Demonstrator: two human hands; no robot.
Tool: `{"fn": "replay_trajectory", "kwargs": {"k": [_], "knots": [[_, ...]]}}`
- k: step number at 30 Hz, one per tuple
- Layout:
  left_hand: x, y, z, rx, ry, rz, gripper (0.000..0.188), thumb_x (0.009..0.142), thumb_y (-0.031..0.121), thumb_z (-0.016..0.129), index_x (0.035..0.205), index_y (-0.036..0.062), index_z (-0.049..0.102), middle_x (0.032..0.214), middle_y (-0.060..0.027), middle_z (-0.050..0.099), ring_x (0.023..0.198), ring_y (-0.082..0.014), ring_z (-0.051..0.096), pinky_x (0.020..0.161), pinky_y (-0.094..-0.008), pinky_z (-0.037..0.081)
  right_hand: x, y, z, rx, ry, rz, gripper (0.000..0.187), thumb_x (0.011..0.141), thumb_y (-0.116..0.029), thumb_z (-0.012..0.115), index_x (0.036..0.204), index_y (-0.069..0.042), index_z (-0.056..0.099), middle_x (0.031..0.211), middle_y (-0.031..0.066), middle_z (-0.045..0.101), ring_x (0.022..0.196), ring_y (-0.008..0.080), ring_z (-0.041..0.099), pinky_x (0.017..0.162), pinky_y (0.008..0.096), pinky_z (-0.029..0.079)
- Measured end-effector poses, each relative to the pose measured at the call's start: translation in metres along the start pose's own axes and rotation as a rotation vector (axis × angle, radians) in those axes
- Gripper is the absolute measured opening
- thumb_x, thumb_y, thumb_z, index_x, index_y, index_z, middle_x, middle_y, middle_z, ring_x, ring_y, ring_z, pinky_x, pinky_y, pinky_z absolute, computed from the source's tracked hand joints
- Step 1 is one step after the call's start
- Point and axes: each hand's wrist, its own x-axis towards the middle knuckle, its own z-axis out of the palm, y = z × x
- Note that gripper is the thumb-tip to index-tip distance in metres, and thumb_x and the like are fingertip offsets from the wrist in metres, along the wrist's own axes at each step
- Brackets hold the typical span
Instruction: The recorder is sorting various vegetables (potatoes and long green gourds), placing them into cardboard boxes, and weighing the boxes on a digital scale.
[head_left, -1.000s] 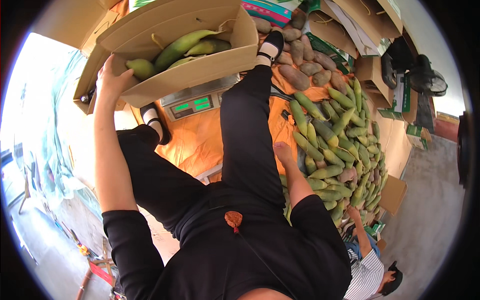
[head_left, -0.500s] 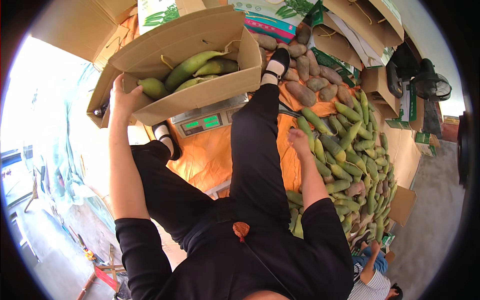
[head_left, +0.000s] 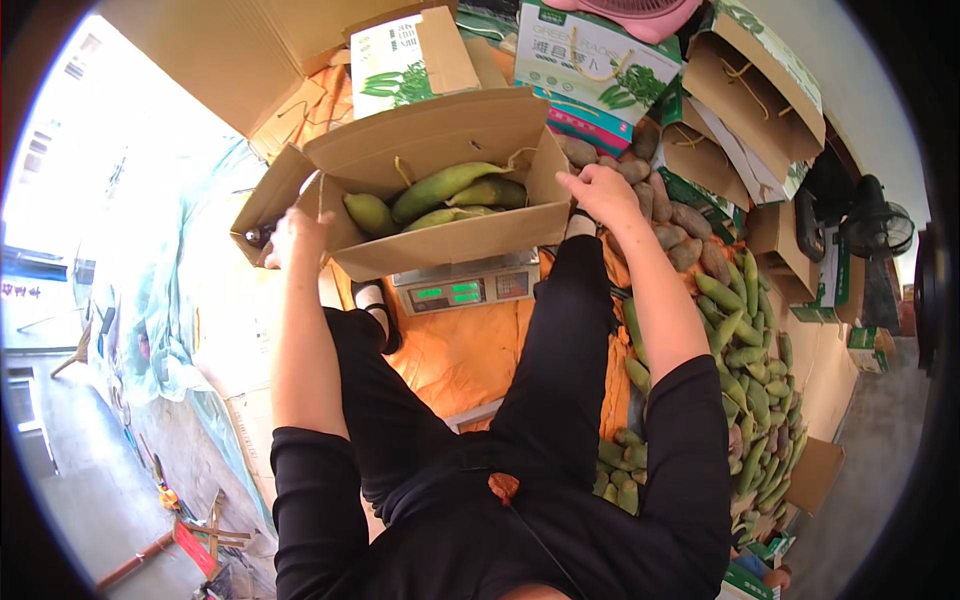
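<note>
An open cardboard box (head_left: 450, 246) rests on a digital scale (head_left: 470, 290) in front of me. Several green radishes (head_left: 440, 190) lie inside it. My left hand (head_left: 297, 240) is closed on the left end of the box, beside a loop of cord handle. At the right end, my right hand (head_left: 606, 196) pinches the top edge of the end wall, its arm reaching over my right leg. Some of that hand's fingertips are hard to make out. The scale's green display is lit, and its plate is hidden under the box.
A large heap of green radishes (head_left: 765, 400) spreads on my right, with reddish-brown roots (head_left: 685, 220) beyond it. Printed cartons (head_left: 590, 65) stand at the back. A black fan (head_left: 878, 225) is at the far right. Orange sheeting (head_left: 440, 370) covers the floor between my legs.
My right hand has moved from above the radish heap up to the box's right end. My left hand stays at the left end. The view has shifted, so the box appears lower and further right.
</note>
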Motion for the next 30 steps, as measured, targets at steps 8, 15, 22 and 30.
{"fn": "replay_trajectory", "kwargs": {"k": [8, 15, 22, 30], "knots": [[0.05, -0.033, 0.044, -0.008, -0.244, 0.185, 0.048, 0.081, 0.041, 0.064, 0.112, 0.0045, 0.063, 0.117, -0.0152, 0.061, 0.109, -0.0265, 0.059, 0.091, -0.0359, 0.047, 0.019, -0.013, 0.025, -0.068, -0.285, 0.12, 0.038, 0.082, -0.03, 0.053, 0.082, 0.006, 0.066, 0.07, 0.0198, 0.066, 0.065, 0.0294, 0.066, 0.068, 0.038, 0.051], [0.058, -0.031, 0.034, 0.018, -0.326, 0.371, 0.028, 0.078, 0.02, 0.054, 0.082, -0.0028, 0.069, 0.073, -0.0161, 0.068, 0.068, -0.025, 0.068, 0.069, -0.0355, 0.052, 0.014, -0.01, 0.025, -0.094, -0.217, 0.074, 0.038, 0.083, -0.029, 0.051, 0.079, 0.006, 0.066, 0.065, 0.0194, 0.065, 0.062, 0.0297, 0.066, 0.066, 0.0389, 0.051], [0.066, -0.042, 0.03, -0.062, -0.273, 0.465, 0.027, 0.078, 0.018, 0.049, 0.074, -0.0004, 0.069, 0.07, -0.016, 0.067, 0.063, -0.0244, 0.067, 0.064, -0.0344, 0.052, 0.002, -0.032, 0.012, -0.051, -0.248, 0.141, 0.029, 0.075, -0.019, 0.05, 0.08, 0.005, 0.067, 0.068, 0.0198, 0.065, 0.062, 0.0303, 0.066, 0.065, 0.0382, 0.051], [0.117, -0.161, 0.058, 0.01, -0.064, 0.834, 0.027, 0.073, 0.025, 0.057, 0.061, 0.0022, 0.065, 0.058, -0.0116, 0.063, 0.059, -0.0238, 0.064, 0.062, -0.0348, 0.051, -0.01, -0.124, 0.004, -0.126, -0.124, -0.128, 0.025, 0.071, -0.015, 0.051, 0.071, 0.005, 0.065, 0.071, 0.0205, 0.065, 0.06, 0.0314, 0.066, 0.059, 0.0391, 0.053]]}}
